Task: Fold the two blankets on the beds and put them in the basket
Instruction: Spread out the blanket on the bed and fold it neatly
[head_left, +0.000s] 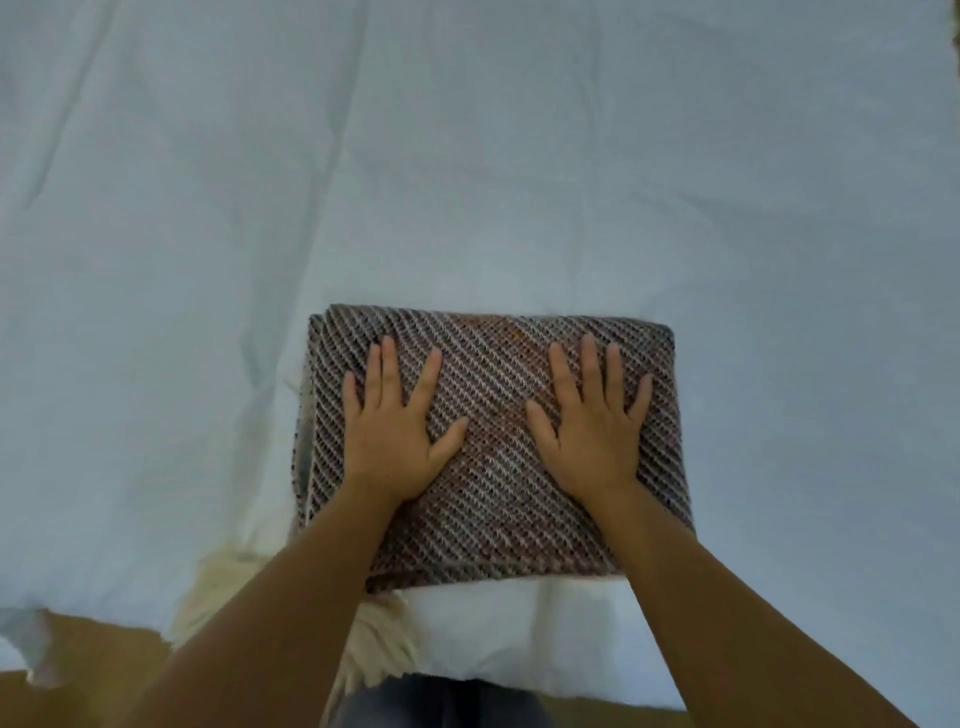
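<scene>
The folded blanket (493, 441), a thick rectangle of diagonal brown-and-cream weave, lies on the white bed sheet (467, 182) near the bed's front edge, directly under both hands. The left hand (397, 431) lies flat on its left half and the right hand (592, 426) flat on its right half, fingers straight and spread, palms down, gripping nothing. A cream fringe (374, 644) hangs over the bed edge below the blanket's left corner.

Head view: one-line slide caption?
Left hand and right hand press flat on the folded striped blanket on a white bed.
</scene>
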